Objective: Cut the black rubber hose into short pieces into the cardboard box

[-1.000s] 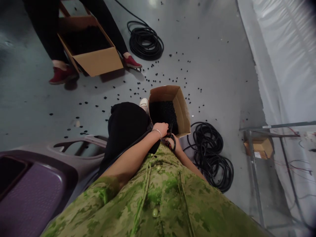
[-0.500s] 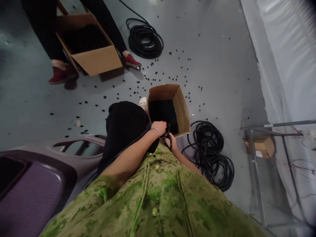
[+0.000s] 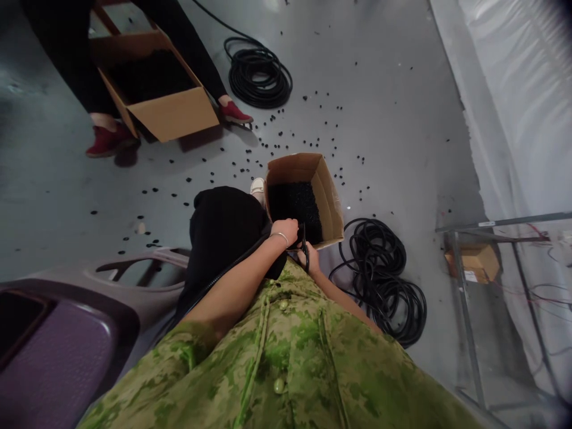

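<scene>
Apparently, snipping is in hand: what look like black-handled scissors (image 3: 307, 255) are gripped in the right hand (image 3: 312, 260) at the near edge of the cardboard box (image 3: 330, 199), where small black pieces (image 3: 295, 201) are heaped. The left hand (image 3: 285, 230) is curled closed just beside; whether anything is pinched cannot be told. Next, a steady left-hand hold seems called for.

We see a grey floor (image 3: 393, 131), white sheeting (image 3: 513, 107) far right, a metal frame (image 3: 466, 310) right, and a purple chair (image 3: 58, 363) near left.
</scene>
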`<state>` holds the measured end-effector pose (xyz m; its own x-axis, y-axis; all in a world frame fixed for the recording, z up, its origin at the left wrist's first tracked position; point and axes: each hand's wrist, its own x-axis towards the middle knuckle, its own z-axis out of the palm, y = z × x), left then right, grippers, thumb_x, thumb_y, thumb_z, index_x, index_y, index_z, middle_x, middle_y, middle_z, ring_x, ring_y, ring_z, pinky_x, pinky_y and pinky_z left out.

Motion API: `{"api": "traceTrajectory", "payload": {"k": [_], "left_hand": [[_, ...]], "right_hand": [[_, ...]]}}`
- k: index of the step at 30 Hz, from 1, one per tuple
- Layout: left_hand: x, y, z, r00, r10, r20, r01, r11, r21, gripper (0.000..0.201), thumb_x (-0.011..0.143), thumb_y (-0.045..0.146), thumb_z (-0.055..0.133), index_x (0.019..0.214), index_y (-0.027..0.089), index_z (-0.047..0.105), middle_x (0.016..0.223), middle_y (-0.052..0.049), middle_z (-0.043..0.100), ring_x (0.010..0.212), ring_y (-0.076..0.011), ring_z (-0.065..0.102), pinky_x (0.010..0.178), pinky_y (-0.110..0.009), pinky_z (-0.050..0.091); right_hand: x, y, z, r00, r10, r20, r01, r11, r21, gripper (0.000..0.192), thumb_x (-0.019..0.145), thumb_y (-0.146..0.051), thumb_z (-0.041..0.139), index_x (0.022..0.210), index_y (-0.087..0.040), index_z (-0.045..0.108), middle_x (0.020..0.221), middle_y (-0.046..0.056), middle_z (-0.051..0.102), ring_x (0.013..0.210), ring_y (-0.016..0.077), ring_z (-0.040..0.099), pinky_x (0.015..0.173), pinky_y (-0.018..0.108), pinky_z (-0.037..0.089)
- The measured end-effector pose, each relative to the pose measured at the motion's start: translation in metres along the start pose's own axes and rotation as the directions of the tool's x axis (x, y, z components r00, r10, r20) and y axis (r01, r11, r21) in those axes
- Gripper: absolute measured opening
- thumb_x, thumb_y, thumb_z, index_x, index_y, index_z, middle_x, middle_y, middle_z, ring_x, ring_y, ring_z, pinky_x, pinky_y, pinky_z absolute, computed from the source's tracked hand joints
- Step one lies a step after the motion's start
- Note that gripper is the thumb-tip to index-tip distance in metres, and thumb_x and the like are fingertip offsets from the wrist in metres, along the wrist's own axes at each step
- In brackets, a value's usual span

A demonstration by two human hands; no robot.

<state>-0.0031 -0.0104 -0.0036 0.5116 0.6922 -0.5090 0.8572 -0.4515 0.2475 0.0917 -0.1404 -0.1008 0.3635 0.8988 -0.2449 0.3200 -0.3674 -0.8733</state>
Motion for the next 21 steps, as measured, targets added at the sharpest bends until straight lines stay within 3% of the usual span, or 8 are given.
{"api": "traceTrajectory", "payload": {"k": [4, 8, 10, 18, 21], "left_hand": [[-0.003, 0.002, -0.002, 1.000, -0.019, -0.023, 0.018, 0.999, -0.043, 0.030, 0.092, 0.028, 0.043, 0.111, 0.014, 0.061, 0.112, -0.017, 0.066, 0.102, -0.0260, 0.066, 0.086, -0.035, 0.051], [-0.006, 0.005, -0.007, 0.999, -0.019, -0.045, 0.016, 0.998, -0.066, 0.032, 0.093, 0.029, 0.040, 0.110, 0.013, 0.061, 0.112, -0.016, 0.066, 0.101, -0.0274, 0.066, 0.085, -0.037, 0.051], [-0.008, 0.006, -0.010, 0.998, -0.014, -0.061, 0.009, 0.997, -0.079, 0.032, 0.093, 0.029, 0.039, 0.110, 0.013, 0.061, 0.113, -0.016, 0.065, 0.101, -0.0273, 0.066, 0.085, -0.037, 0.051], [-0.013, 0.007, -0.016, 0.998, 0.013, -0.067, -0.022, 0.990, -0.136, 0.032, 0.093, 0.032, 0.037, 0.107, 0.017, 0.062, 0.113, -0.012, 0.066, 0.104, -0.0253, 0.064, 0.087, -0.035, 0.050], [-0.013, 0.007, -0.016, 0.998, 0.020, -0.059, -0.028, 0.990, -0.141, 0.031, 0.093, 0.032, 0.038, 0.107, 0.018, 0.063, 0.113, -0.012, 0.066, 0.104, -0.0253, 0.064, 0.087, -0.036, 0.049]], "right_hand": [[-0.007, -0.008, -0.006, 0.999, 0.051, 0.014, -0.052, 0.992, 0.114, 0.021, 0.069, -0.032, 0.052, 0.085, -0.021, 0.060, 0.069, -0.002, 0.060, 0.066, 0.0159, 0.055, 0.065, 0.026, 0.045], [-0.013, -0.017, -0.016, 0.972, 0.180, 0.153, -0.219, 0.928, 0.302, 0.035, 0.070, -0.031, 0.054, 0.103, -0.019, 0.059, 0.058, -0.004, 0.057, 0.053, 0.0158, 0.055, 0.053, 0.025, 0.044], [-0.013, -0.020, -0.020, 0.965, 0.189, 0.180, -0.238, 0.920, 0.313, 0.038, 0.069, -0.031, 0.056, 0.105, -0.019, 0.060, 0.060, -0.003, 0.060, 0.055, 0.0161, 0.057, 0.055, 0.025, 0.045], [-0.013, -0.025, -0.026, 0.989, 0.003, 0.148, -0.016, 0.996, 0.087, 0.029, 0.074, -0.031, 0.058, 0.100, -0.021, 0.065, 0.085, 0.002, 0.069, 0.078, 0.0202, 0.061, 0.074, 0.030, 0.048], [-0.014, -0.026, -0.026, 0.991, -0.005, 0.136, -0.005, 0.997, 0.079, 0.031, 0.076, -0.032, 0.056, 0.103, -0.020, 0.065, 0.087, 0.003, 0.069, 0.078, 0.0203, 0.061, 0.074, 0.030, 0.048]]}}
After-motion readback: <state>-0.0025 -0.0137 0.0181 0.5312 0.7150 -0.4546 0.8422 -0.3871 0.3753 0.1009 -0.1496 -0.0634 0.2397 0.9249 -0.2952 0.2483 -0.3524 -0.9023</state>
